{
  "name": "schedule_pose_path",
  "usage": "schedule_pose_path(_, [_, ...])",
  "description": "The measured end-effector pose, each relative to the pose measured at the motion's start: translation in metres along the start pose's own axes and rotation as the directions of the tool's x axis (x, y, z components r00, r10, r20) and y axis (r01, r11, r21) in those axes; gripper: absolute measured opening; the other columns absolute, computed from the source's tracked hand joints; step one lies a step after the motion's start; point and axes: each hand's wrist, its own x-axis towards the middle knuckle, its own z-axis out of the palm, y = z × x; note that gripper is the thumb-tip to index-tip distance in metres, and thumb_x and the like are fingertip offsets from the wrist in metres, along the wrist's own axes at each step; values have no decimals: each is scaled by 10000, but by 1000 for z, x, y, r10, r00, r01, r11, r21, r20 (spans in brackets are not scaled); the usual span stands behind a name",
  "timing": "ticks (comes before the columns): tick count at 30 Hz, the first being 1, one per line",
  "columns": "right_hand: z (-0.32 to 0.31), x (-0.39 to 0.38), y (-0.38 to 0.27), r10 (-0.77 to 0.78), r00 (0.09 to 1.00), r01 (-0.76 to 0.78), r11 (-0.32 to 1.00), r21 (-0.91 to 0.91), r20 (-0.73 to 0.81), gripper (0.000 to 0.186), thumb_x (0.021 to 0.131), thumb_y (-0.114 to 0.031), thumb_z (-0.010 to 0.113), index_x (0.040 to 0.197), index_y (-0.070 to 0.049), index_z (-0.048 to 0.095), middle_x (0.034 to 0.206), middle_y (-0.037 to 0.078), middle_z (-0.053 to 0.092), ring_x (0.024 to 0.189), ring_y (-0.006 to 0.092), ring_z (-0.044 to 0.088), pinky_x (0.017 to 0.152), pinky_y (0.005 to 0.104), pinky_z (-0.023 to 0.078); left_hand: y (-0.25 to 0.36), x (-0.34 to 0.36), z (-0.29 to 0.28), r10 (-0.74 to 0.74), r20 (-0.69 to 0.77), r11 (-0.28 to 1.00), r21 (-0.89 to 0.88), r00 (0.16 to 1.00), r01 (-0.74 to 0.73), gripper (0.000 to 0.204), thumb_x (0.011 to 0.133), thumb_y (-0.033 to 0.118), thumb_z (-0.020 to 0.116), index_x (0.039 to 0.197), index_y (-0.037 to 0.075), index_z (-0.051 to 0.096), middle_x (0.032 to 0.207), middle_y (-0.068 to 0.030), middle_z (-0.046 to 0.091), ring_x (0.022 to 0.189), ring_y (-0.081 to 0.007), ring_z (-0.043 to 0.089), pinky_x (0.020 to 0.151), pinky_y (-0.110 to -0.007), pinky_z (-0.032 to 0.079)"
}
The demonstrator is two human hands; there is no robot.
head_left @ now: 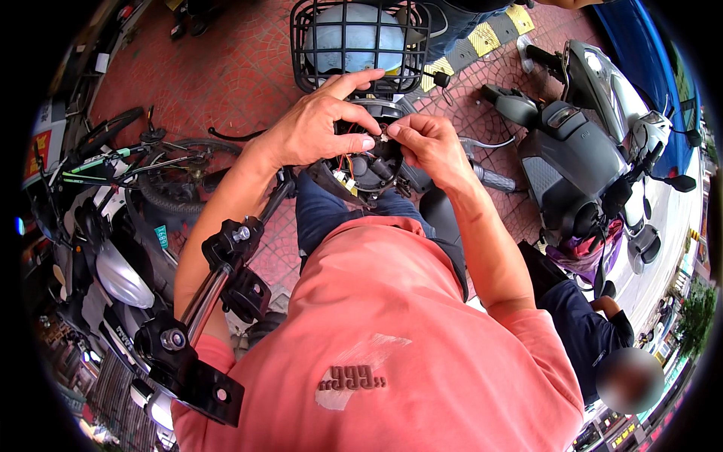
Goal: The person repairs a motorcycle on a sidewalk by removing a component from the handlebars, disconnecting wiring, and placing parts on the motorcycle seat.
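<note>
In front of my torso is the opened front housing [367, 172] of a scooter, with dark round parts and loose wires inside. Red and yellow wires [345, 163] and white connectors [344, 181] show at its left side. My left hand [320, 124] reaches over it, thumb and index finger nearly together, the other fingers stretched toward the basket. What lies between those fingertips is too small to make out. My right hand [429, 143] pinches at a small pale piece [385, 134] among the wires, close to the left fingertips. Its kind is unclear.
A black wire basket [297, 49] holding a light blue helmet [354, 38] stands beyond the housing. Bicycles [173, 177] are parked at left, a grey scooter [572, 162] at right. A black jointed clamp arm [233, 248] crosses my left side. A person [580, 328] is at lower right.
</note>
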Motion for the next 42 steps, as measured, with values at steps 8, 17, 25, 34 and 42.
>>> schedule_pose_path(8, [-1, 3, 8, -40, 999, 40, 999, -3, 14, 241, 1057, -239, 692, 1042, -24, 801, 670, -29, 602, 574, 48, 500, 513, 249, 361, 5, 9, 4, 19, 27, 992, 126, 999, -22, 290, 779, 273, 902, 960, 73, 796, 1677, -181, 462, 1430, -391, 547, 1162, -484, 471])
schedule_pose_path(17, [0, 1, 7, -48, 999, 48, 999, -23, 11, 200, 1059, -195, 719, 972, -25, 780, 677, -36, 599, 598, 37, 493, 541, 236, 366, -3, 2, 16, -32, 36, 993, 113, 999, 27, 198, 745, 137, 808, 926, 60, 796, 1639, -188, 514, 1407, -404, 554, 1143, -482, 478])
schedule_pose_path(25, [0, 1, 7, -20, 1000, 20, 999, -28, 18, 224, 1073, -215, 706, 966, -31, 773, 679, -39, 589, 609, 39, 496, 549, 239, 376, -10, -3, 9, -41, 83, 998, -39, 996, 44, 336, 777, 86, 630, 1043, 10, 821, 1658, -206, 494, 1471, -390, 513, 1241, -484, 380])
schedule_pose_path(34, [-1, 3, 12, -70, 997, 70, 997, -31, 21, 226, 1059, -233, 696, 986, -37, 780, 667, -33, 600, 560, 44, 488, 498, 252, 355, -18, -5, 7, -22, 71, 992, -125, 997, 31, 336, 797, 24, 617, 1053, 19, 834, 1637, -188, 532, 1515, -352, 504, 1244, -433, 401])
schedule_pose_path(42, [-1, 4, 13, -63, 998, 63, 998, -20, 15, 223, 1059, -227, 694, 999, -32, 783, 667, -35, 590, 558, 43, 477, 497, 248, 348, -19, -5, 4, -62, 75, 971, -227, 995, 78, 300, 817, -13, 617, 1021, -2, 838, 1618, -186, 560, 1496, -326, 533, 1236, -410, 406])
